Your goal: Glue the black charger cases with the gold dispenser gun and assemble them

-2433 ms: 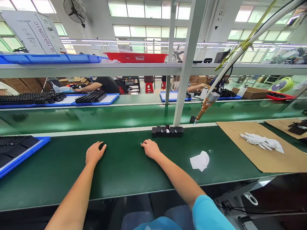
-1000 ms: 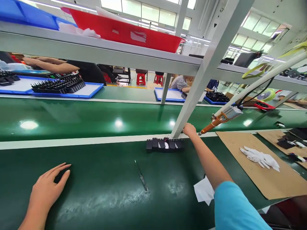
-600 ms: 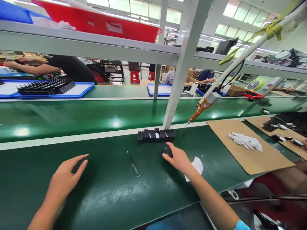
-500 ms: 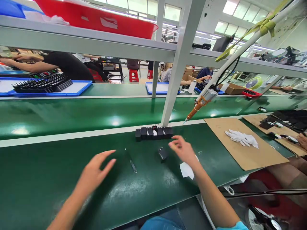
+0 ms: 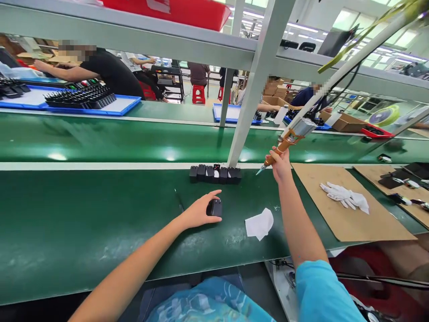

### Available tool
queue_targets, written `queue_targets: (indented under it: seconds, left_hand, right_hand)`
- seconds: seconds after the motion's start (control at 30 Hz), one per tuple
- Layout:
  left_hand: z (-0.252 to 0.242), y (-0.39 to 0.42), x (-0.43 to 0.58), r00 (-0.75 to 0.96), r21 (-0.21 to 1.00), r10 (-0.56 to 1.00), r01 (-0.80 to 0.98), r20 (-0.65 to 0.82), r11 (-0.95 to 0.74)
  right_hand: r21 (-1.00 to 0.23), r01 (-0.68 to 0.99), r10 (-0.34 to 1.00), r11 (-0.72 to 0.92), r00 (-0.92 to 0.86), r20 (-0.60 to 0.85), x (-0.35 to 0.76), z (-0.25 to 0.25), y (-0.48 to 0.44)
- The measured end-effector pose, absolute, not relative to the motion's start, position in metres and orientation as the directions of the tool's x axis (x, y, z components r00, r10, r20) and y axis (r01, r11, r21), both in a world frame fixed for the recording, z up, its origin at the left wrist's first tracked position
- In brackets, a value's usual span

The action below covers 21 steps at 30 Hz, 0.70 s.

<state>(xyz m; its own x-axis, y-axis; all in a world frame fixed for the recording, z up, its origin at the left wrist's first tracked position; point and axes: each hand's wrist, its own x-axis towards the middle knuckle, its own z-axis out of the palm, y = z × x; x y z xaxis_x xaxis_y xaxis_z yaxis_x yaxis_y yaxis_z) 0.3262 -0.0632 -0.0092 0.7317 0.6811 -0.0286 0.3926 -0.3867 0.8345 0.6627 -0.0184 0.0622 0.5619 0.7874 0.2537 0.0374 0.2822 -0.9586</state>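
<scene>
- Resting on the green bench (image 5: 100, 214), the left hand (image 5: 197, 212) curls around a small black part (image 5: 215, 207), thumb on the near side and fingers over the top, so the part is held against the surface near the middle of the bench.
- Reaching up over the far edge of the bench, the right hand (image 5: 280, 164) closes around the orange grip of a hanging tool (image 5: 284, 145); its tip points down and to the left, just beside a slanted metal post (image 5: 259, 76).
- Sitting at the far edge, at the foot of that post, a row of black parts (image 5: 215, 174) lines up side by side, a little beyond the held part.
- Lying just left of the left hand, thin tweezers (image 5: 178, 200) are partly hidden by the wrist.
- Lying just right of the held part, towards the near edge, is a white paper scrap (image 5: 259, 223).
- Covering the right end of the bench, a cardboard sheet (image 5: 348, 219) carries white gloves (image 5: 345, 195).
- Running beyond the far edge is a glossy green conveyor (image 5: 134, 141), and past it a second bench holds a blue tray (image 5: 125, 106) with rows of black parts.
- Sitting at that far bench are other people, one in a black shirt (image 5: 110, 76) with an arm stretched left.
</scene>
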Motion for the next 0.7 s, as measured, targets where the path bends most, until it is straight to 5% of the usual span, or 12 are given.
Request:
queue_targets:
  seconds: [0.23,0.53,0.7]
  left_hand:
    - [-0.017,-0.080,0.315,0.670,0.864,0.736,0.311,0.096,-0.396]
    - [-0.030,-0.075,0.312,0.635,0.999,0.772,-0.039,0.009,0.020]
    - [-0.031,-0.070,0.311,0.564,0.999,0.825,0.042,-0.026,0.003]
  right_hand:
    - [-0.918,-0.077,0.782,0.389,0.554,0.285,0.579,0.061,-0.085]
    - [-0.817,-0.275,0.819,0.507,0.448,0.358,0.503,0.074,-0.116]
    - [-0.804,-0.295,0.819,0.517,0.444,0.364,0.487,0.077,-0.110]
